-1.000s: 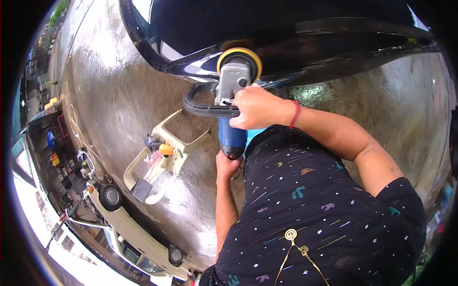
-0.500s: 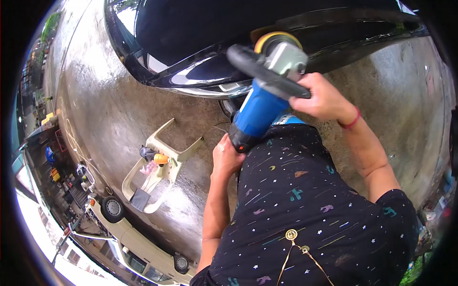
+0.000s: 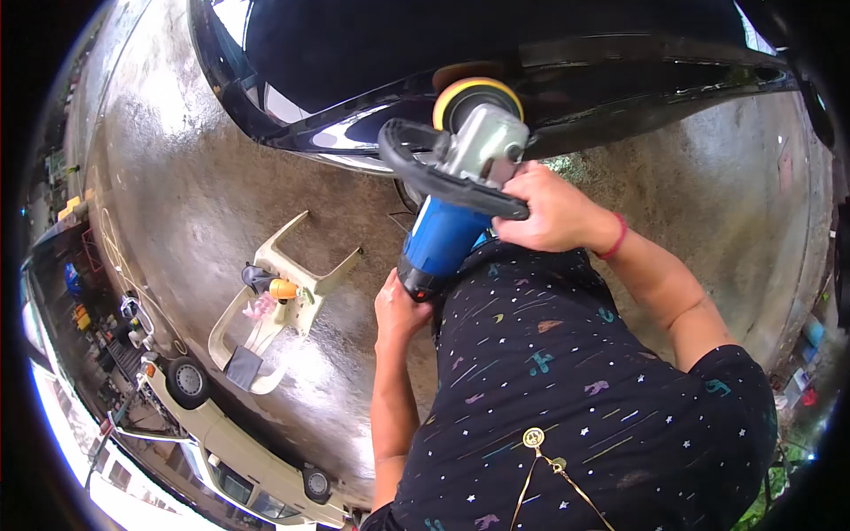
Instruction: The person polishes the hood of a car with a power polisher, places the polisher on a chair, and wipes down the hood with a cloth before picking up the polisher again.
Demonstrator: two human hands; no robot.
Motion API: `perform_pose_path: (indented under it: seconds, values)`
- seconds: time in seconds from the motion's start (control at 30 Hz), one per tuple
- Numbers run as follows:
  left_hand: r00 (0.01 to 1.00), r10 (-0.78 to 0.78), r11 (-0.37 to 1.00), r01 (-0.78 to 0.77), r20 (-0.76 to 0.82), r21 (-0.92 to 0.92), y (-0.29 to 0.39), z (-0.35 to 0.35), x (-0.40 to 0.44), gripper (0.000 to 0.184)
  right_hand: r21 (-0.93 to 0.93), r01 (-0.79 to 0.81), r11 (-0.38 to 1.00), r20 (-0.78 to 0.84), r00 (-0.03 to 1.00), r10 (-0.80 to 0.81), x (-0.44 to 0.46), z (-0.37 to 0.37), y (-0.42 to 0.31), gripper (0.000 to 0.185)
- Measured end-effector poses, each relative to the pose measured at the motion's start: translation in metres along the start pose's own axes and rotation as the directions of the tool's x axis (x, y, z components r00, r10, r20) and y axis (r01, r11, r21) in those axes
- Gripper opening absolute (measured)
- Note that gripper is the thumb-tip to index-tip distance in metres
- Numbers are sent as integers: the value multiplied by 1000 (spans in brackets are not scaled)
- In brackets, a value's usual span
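**Two-handed hold on polisher (image 3: pixel 440 234) at black car (image 3: pixel 398 44)**

The blue-bodied tool sits near the centre of the view, its yellow-edged pad (image 3: pixel 456 99) toward 1 o'clock, at the dark panel; contact cannot be told. The person's right hand (image 3: pixel 560 212), at 2 o'clock, is clamped on the loop handle (image 3: pixel 460 191); the left hand (image 3: pixel 400 307), toward 7, is wrapped around the tool's tail. A cream plastic chair (image 3: pixel 305 288) is on the shiny floor (image 3: pixel 204 203) near 9 o'clock, a cream vehicle (image 3: pixel 232 434) between 7 and 8.
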State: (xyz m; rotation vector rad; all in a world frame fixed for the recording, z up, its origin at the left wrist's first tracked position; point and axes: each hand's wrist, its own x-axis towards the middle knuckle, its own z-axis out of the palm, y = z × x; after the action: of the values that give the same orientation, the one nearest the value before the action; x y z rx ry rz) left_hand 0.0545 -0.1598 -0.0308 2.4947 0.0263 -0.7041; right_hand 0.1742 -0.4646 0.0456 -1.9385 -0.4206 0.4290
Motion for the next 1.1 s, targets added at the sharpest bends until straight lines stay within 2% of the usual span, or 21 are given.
perform_pose_path:
  seconds: [0.03, 0.17, 0.23, 0.3, 0.33, 0.4, 0.5, 0.57, 0.6, 0.7, 0.73, 0.83, 0.97, 1.03, 1.1]
  values:
    - [1000, -5, 1000, 5, 2, -7, -12, 0, -3, 48, -26, 50, 998, 0, 999, -50, 12, 14, 3, 27]
    - [992, -124, 984, 122, -5, -129, -54, -5, -6, 47, -97, 45, 994, 79, 996, -38, 59, 56, -16, 36]
    - [984, -177, 968, 170, -19, -187, -79, -10, -7, 46, -163, 14, 987, 212, 977, 21, 93, 79, -30, 37]
    - [970, -235, 938, 209, -65, -276, -105, -14, -5, 43, -160, 61, 985, 262, 965, -18, 127, 107, -36, 38]
    - [962, -239, 934, 191, -134, -301, -123, -14, -3, 37, -173, 116, 978, 259, 963, -69, 146, 123, -40, 36]
    - [948, -289, 918, 234, -136, -322, -154, -20, 0, 35, -190, 215, 958, 276, 948, -158, 182, 151, -45, 37]
    - [931, -314, 905, 233, -186, -356, -198, -34, 10, 29, -179, 194, 965, 345, 930, -123, 240, 197, -56, 38]
    - [902, -364, 864, 233, -233, -446, -230, -38, 21, 26, -204, 221, 954, 375, 918, -133, 276, 224, -59, 38]
    - [900, -421, 823, 326, -114, -465, -245, -45, 27, 33, -215, 211, 954, 407, 907, -109, 294, 234, -64, 39]
    - [885, -443, 792, 310, -144, -526, -257, -77, 49, 31, -272, 262, 926, 415, 900, -132, 340, 265, -66, 41]
    - [881, -440, 812, 307, -175, -497, -266, -81, 56, 28, -278, 208, 938, 472, 880, -55, 356, 267, -73, 42]
    - [908, -374, 826, 235, -186, -512, -277, -102, 68, 27, -286, 176, 942, 461, 887, -26, 379, 274, -80, 45]
    - [921, -357, 828, 236, -154, -509, -284, -116, 73, 28, -287, 176, 942, 472, 881, -21, 397, 267, -92, 47]
    - [920, -366, 823, 249, -140, -511, -287, -126, 83, 27, -316, 200, 927, 482, 876, -24, 413, 265, -100, 47]
    - [885, -453, 791, 344, -107, -505, -292, -139, 98, 25, -345, 209, 915, 495, 869, -12, 440, 273, -97, 46]
